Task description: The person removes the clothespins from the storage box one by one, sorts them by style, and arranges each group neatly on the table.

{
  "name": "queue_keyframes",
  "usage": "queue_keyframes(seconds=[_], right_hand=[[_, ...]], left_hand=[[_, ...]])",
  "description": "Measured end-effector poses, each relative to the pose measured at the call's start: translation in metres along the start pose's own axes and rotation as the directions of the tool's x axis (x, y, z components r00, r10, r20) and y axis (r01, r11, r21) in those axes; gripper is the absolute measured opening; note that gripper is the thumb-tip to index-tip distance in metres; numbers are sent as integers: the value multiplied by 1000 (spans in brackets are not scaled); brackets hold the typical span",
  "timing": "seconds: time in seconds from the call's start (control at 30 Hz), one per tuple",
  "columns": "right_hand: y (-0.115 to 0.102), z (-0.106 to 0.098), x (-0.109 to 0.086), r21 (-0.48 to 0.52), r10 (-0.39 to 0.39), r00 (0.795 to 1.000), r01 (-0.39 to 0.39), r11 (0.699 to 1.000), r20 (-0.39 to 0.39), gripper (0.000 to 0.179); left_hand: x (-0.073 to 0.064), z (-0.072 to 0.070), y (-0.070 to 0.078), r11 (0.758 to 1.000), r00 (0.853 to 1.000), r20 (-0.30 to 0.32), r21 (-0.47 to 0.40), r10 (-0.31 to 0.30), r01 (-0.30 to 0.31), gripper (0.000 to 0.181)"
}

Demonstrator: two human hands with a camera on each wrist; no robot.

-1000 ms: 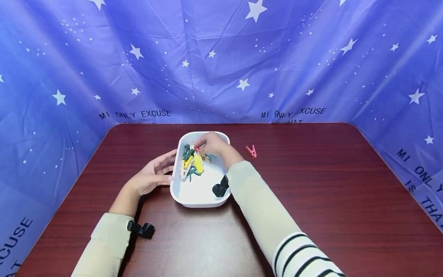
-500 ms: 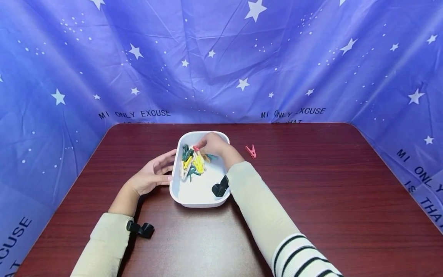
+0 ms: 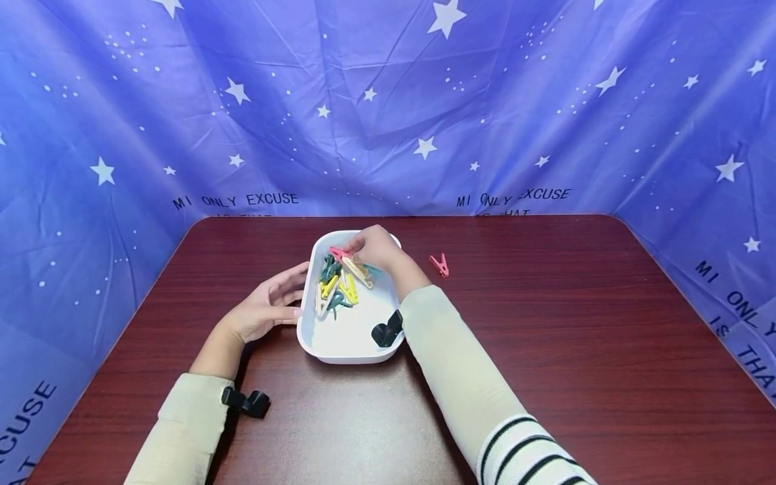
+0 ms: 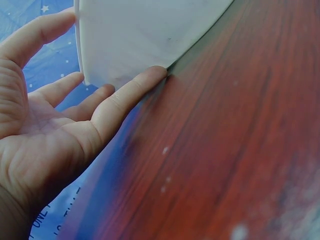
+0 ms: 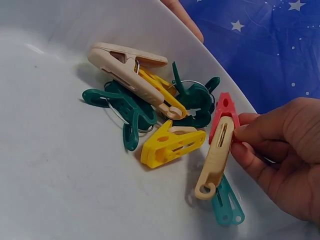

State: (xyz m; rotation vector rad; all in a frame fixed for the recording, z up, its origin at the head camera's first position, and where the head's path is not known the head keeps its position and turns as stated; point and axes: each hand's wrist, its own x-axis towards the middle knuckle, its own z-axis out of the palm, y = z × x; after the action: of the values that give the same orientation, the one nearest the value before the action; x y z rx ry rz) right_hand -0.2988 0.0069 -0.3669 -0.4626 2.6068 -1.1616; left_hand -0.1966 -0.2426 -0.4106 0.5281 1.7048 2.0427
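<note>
A white plastic tray (image 3: 348,351) holds several clothespins in green, yellow, beige and teal. Inside its far part my right hand (image 3: 377,250) pinches a red clothespin (image 5: 225,106) between thumb and finger. A beige clothespin (image 5: 215,160) lies across the red one; whether they are clipped together I cannot tell. Below them shows a teal clothespin (image 5: 227,204), partly hidden. Yellow (image 5: 167,146), green (image 5: 124,107) and beige (image 5: 131,75) clothespins sit heaped by the tray wall. My left hand (image 3: 263,308) touches the tray's left side from outside, its fingers extended.
Another red clothespin (image 3: 440,265) lies on the dark red wooden table (image 3: 576,337), to the right of the tray. A blue star-printed cloth (image 3: 388,108) hangs behind and beside the table. Black camera mounts (image 3: 245,401) sit on both wrists.
My right hand has lifted slightly, and the red clothespin has come up with the beige one against it, swinging clear of the yellow one. The left hand and tray have stayed put.
</note>
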Motion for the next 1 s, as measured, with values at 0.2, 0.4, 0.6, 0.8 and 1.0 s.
queue_keyframes(seconds=[0.2, 0.4, 0.6, 0.8, 1.0], right_hand=[[1, 0, -1, 95, -38, 999, 36, 995, 14, 28], [1, 2, 0, 88, -101, 985, 89, 992, 141, 35], [2, 6, 1, -23, -129, 974, 135, 991, 186, 25], [2, 7, 1, 0, -137, 972, 140, 990, 193, 18], [2, 5, 0, 35, -165, 975, 161, 986, 150, 19]], left_hand=[[0, -2, -1, 1000, 1000, 7, 1, 9, -9, 88], [1, -4, -2, 1000, 999, 26, 7, 26, -27, 85], [1, -3, -2, 1000, 1000, 16, 15, 23, -23, 86], [0, -3, -2, 1000, 1000, 4, 20, 14, -14, 87], [1, -2, -2, 1000, 1000, 1, 3, 5, -5, 87]])
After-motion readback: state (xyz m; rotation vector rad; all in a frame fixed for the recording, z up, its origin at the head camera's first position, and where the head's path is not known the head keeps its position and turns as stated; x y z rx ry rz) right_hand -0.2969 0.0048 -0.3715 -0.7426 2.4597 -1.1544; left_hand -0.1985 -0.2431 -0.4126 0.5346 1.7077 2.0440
